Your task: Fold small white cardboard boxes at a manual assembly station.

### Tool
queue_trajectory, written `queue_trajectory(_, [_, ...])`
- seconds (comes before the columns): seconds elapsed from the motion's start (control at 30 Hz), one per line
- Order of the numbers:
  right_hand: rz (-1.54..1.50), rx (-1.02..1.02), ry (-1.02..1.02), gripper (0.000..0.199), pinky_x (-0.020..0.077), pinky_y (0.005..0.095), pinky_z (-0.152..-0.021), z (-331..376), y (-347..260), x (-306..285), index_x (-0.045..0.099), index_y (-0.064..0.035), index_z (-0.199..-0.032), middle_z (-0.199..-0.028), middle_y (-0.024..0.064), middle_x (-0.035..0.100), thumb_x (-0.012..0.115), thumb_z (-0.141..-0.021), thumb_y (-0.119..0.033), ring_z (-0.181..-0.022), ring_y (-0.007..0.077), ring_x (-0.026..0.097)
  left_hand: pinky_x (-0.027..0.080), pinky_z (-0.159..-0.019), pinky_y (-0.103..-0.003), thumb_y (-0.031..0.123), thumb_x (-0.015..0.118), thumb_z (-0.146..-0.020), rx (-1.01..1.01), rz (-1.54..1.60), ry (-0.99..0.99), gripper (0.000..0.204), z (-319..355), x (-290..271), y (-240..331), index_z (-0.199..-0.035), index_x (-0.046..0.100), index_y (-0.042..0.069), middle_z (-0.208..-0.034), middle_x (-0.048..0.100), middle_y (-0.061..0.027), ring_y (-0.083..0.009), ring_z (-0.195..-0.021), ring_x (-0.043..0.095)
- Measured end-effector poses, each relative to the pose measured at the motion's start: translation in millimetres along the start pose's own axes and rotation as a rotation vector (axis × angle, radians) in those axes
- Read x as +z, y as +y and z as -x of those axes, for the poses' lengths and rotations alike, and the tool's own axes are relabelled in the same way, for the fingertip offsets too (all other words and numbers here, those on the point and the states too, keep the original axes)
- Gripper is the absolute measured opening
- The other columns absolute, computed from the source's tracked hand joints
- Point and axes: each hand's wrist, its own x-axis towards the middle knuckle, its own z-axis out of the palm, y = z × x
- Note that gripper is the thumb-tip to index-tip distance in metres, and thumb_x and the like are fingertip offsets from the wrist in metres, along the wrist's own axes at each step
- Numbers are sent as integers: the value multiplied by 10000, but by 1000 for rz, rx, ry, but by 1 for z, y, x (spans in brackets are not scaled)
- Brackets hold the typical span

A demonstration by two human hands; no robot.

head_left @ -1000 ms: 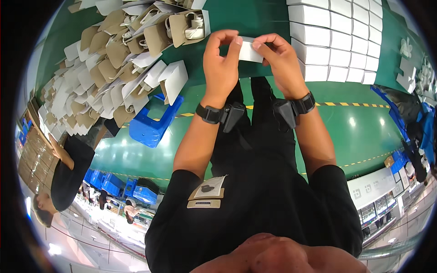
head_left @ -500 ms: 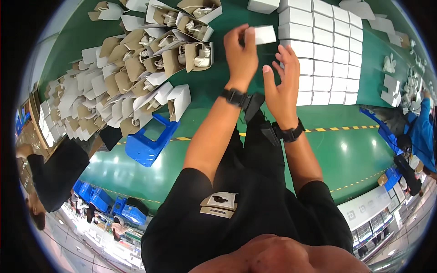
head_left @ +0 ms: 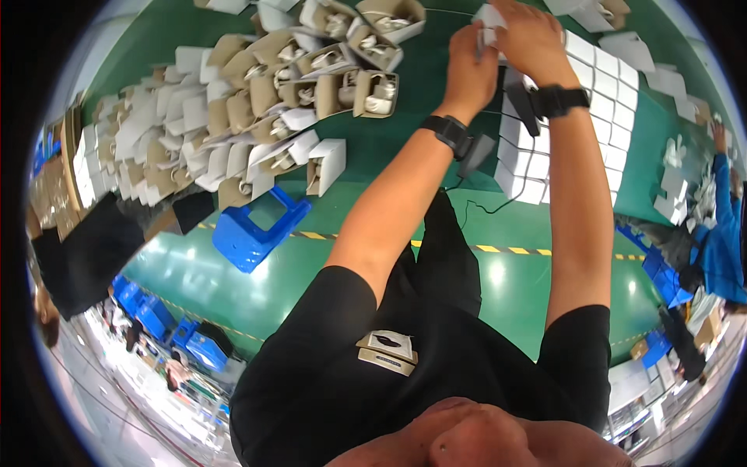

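Note:
At the top of the view, beside a block of closed white boxes (head_left: pixel 613 117), both my hands meet at one small white box (head_left: pixel 490 15). The fingers of my right hand (head_left: pixel 532 39) wrap over its right side. My left hand (head_left: pixel 472 74) grips it from the lower left, its fingertips partly hidden. To the left stand many open white boxes with brown insides (head_left: pixel 377 93), several showing white cabled items inside. Black straps with dangling dark pieces circle both my wrists, and a thin black cord hangs near the box block.
The green table (head_left: pixel 436 148) carries the boxes. A blue plastic stool (head_left: pixel 257 233) stands on the floor at left. A person in black (head_left: pixel 89 249) is at the left edge, another in blue (head_left: pixel 727 233) at the right. White pieces (head_left: pixel 673 187) lie on the right side.
Both my hands have moved farther away and to the right. My right hand, earlier open and apart from the small box, now grips it along with my left.

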Motion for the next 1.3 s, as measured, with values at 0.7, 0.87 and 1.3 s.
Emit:
queue_trajectory(0.7, [-165, 70, -316, 181, 521, 405, -630, 60, -153, 114, 713, -134, -1094, -829, 78, 646, 686, -926, -75, -732, 312, 651, 560, -865, -318, 70, 619, -1014, -491, -28, -157, 185, 168, -229, 46, -1182, 654, 2, -1134, 696, -131, -193, -1002, 694])
queue_trajectory(0.87, [-167, 218, -361, 179, 521, 400, -661, 71, -149, 60, 702, -109, -1070, -914, 92, 644, 674, -912, -29, -770, 309, 639, 533, -989, -371, 42, 677, -968, -290, 186, 1, 411, 170, -212, 38, -1350, 526, 41, -1394, 572, -174, -252, -1205, 632])
queue_trajectory(1.3, [-235, 329, -167, 234, 543, 390, -760, 125, -154, 54, 690, -83, -1107, -1039, 90, 637, 693, -890, 5, -885, 308, 653, 456, -1107, -428, -24, 750, -844, 107, 134, -347, 589, 124, -194, 18, -1373, 506, 70, -1442, 556, -177, -331, -1321, 565])
